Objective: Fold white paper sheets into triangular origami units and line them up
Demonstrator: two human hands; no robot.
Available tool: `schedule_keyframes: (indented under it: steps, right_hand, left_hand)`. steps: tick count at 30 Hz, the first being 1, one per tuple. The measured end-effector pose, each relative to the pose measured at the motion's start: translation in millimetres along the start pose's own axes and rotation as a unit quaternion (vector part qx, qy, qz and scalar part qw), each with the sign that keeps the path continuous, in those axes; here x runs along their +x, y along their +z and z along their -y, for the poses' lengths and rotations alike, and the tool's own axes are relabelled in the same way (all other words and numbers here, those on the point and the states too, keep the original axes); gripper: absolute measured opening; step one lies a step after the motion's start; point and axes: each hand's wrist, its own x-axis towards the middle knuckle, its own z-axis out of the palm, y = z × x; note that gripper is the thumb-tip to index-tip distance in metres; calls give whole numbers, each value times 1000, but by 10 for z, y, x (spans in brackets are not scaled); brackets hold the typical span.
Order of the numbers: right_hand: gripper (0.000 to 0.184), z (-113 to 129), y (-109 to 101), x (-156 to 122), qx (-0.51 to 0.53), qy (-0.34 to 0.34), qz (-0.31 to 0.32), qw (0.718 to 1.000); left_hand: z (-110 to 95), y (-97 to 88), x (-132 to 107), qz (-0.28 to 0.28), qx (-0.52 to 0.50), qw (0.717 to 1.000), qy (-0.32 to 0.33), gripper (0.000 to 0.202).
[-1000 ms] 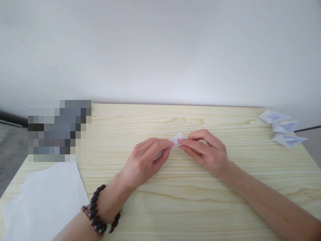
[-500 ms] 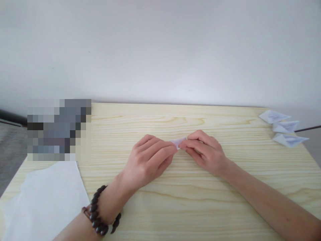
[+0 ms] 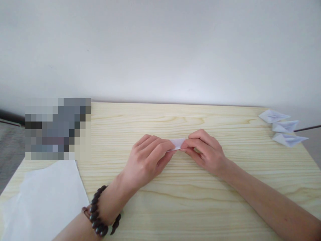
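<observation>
A small folded piece of white paper (image 3: 178,143) sits between my two hands, just above the middle of the light wooden table (image 3: 175,201). My left hand (image 3: 146,162) pinches its left end with curled fingers; a dark beaded bracelet (image 3: 99,214) circles that wrist. My right hand (image 3: 204,152) pinches the right end, thumb and fingertips pressed together. Most of the paper is hidden behind my fingers.
Three folded white paper shapes (image 3: 283,129) lie in a row at the table's far right corner. A sheet of white paper (image 3: 45,201) lies at the front left. A blurred-out patch (image 3: 57,129) covers the far left corner. A pale wall stands behind the table.
The raised paper tip has been pressed down flatter between my fingers. My hands closed in on each other slightly and stay at the same spot on the table.
</observation>
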Motion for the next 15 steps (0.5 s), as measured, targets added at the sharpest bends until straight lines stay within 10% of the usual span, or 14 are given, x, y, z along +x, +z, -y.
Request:
schedule_keyframes:
  steps: [15]
  right_hand:
    - [6, 3, -12, -2, -9, -30, 4, 1000]
  left_hand:
    - [1, -2, 11, 5, -7, 1000, 16, 11]
